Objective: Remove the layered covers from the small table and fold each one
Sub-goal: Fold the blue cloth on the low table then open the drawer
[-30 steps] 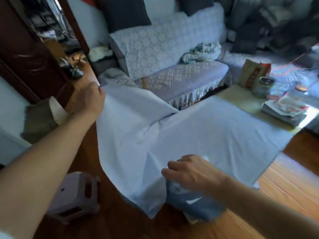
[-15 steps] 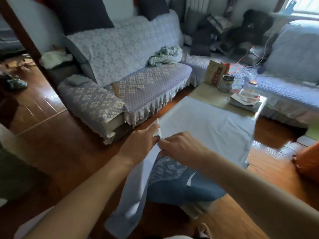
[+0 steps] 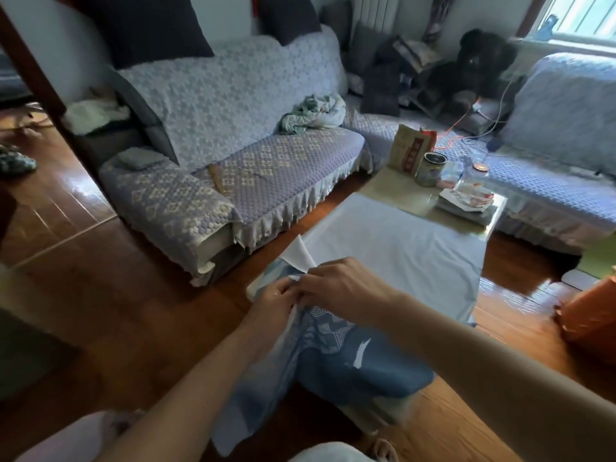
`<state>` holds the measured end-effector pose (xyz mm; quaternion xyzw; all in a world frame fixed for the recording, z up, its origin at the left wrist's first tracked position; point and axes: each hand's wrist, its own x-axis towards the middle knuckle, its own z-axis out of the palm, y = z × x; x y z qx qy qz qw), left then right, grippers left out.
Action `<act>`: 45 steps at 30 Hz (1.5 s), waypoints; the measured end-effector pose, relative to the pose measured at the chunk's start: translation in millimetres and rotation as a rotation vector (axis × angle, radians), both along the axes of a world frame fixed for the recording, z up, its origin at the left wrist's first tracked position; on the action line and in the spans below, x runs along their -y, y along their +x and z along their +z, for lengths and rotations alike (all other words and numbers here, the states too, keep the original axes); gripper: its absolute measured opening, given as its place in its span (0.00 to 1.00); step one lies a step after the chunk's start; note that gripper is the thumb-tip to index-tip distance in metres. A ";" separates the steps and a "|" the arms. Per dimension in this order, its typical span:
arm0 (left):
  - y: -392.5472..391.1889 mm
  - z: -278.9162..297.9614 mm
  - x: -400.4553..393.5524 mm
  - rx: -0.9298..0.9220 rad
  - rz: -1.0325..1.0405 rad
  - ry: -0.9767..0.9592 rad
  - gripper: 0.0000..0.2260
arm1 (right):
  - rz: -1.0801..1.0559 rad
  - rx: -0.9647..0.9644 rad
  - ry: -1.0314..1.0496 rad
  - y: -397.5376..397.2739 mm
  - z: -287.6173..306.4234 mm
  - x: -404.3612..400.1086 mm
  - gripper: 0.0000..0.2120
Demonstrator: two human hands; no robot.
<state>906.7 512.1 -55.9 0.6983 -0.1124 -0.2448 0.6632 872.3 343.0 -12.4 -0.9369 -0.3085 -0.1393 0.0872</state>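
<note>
The pale cover (image 3: 396, 251) lies on the worktop (image 3: 393, 188), its long axis running from the person toward the far end, where a bag (image 3: 411, 151), a tin (image 3: 430, 168) and papers (image 3: 466, 203) sit. Its near edge is gathered at the worktop's near end. The left hand (image 3: 278, 300) and right hand (image 3: 343, 288) meet there, touching, both pinching that edge; one corner points upward. A blue patterned cover (image 3: 350, 358) lies beneath, draping off the near end toward the floor (image 3: 116, 295).
</note>
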 end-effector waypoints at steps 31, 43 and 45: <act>14.7 -20.2 -29.0 0.243 0.221 0.289 0.06 | -0.563 -0.597 0.566 -2.8 12.7 80.1 0.16; 23.7 1.1 -54.8 1.179 -0.077 0.860 0.09 | -0.444 -0.362 0.342 -38.9 -17.3 48.9 0.11; 37.8 3.9 -68.1 0.904 0.293 0.853 0.06 | -0.429 -0.415 0.333 -40.7 -19.5 46.4 0.12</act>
